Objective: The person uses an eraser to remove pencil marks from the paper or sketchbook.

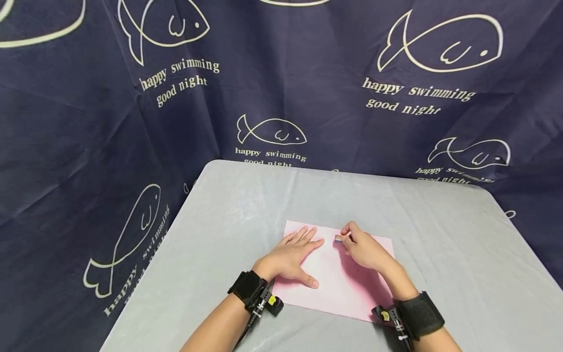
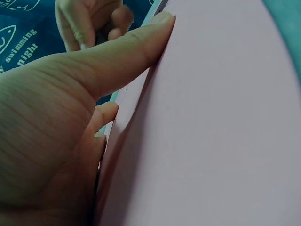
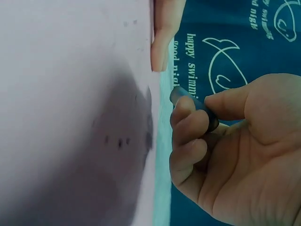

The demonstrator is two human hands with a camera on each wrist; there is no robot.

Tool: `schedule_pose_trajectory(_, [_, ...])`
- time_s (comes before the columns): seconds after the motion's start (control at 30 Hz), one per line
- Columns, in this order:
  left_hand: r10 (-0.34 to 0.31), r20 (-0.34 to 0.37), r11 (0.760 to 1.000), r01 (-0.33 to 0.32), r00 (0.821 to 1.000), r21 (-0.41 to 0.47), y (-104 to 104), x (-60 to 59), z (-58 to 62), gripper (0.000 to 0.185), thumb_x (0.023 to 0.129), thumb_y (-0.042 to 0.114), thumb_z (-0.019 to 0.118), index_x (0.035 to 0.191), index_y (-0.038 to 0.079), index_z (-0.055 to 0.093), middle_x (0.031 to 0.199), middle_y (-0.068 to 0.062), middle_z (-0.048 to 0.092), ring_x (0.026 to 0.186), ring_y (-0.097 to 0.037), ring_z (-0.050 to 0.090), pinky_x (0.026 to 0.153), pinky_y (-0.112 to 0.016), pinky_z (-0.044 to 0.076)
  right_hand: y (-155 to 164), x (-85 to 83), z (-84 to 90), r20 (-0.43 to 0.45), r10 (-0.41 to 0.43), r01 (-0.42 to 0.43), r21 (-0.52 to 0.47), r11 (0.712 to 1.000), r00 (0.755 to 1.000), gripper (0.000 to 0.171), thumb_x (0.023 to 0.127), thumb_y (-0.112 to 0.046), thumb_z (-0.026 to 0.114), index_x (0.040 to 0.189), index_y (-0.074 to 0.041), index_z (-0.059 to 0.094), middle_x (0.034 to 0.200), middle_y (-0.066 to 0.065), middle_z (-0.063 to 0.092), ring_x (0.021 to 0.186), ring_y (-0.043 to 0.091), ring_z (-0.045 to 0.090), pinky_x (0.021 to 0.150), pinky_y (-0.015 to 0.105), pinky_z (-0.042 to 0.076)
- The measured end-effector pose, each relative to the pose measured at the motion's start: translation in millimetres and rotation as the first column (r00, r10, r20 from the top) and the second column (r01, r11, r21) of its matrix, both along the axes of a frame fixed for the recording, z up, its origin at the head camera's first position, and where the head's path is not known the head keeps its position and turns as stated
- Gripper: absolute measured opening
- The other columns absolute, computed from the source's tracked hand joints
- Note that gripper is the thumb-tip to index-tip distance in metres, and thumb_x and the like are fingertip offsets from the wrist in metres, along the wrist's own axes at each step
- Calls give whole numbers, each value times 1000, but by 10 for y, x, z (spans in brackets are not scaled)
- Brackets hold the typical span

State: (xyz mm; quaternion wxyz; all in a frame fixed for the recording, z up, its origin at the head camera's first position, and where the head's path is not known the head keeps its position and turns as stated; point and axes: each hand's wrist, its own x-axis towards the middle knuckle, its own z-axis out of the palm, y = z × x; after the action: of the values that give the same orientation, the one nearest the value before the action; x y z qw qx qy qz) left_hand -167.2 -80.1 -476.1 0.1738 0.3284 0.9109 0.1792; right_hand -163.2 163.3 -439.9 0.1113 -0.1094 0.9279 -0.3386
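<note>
A sheet of pink paper (image 1: 325,291) lies on the table. My left hand (image 1: 291,258) rests on its left part with the fingers spread and the thumb out to the side. At the upper right part of the sheet, my right hand (image 1: 366,249) pinches a small eraser (image 1: 338,238) between thumb and curled fingers. In the right wrist view the eraser (image 3: 194,101) looks dark and rounded at its ends, held close over the paper. Several dark specks (image 3: 120,143) dot the pink surface near it.
The grey-white tabletop (image 1: 237,210) spreads around the sheet, with rounded far corners. A dark blue curtain (image 1: 334,127) printed with fish and lettering hangs behind and to the left. Black straps with small cameras circle both wrists.
</note>
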Motion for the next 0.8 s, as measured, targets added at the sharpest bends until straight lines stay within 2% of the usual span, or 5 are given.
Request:
schedule_pose_trajectory(0.13, [5,3,1000,-5,1000,-1,14,8,-7,112,74,67,80,164,30,24,175,1,2,162,-18,-3,132,-42,5,-53,-101,-67,51,8,-2,-115,993,999,9,107,-11,48,106,-2,50,78,9,61,66,15,54,57,24,42])
schedule_pose_trajectory(0.2, [1,-2,1000,-1,1000,1,22,9,-9,112,75,67,80,164,30,24,175,0,3,162,-19,-3,132,-42,5,-50,-136,-111,54,7,-1,-123,992,999,8,106,-10,50,103,-3,52,75,8,61,65,15,51,57,23,40])
schedule_pose_trajectory(0.4, [-1,-11,1000,1,1000,0,20,16,-15,112,74,67,79,164,29,24,175,0,2,162,-19,-3,132,-42,5,8,-189,-201,44,-7,10,-68,998,999,9,104,-11,54,98,-5,55,70,4,59,67,15,47,62,26,36])
schedule_pose_trajectory(0.8, [-4,-29,1000,4,1000,-1,29,27,-14,112,73,68,80,164,30,25,175,-1,4,162,-20,-1,132,-45,8,49,-232,-153,75,-30,32,-18,999,997,18,99,-16,66,90,-5,54,62,2,56,60,16,49,59,28,39])
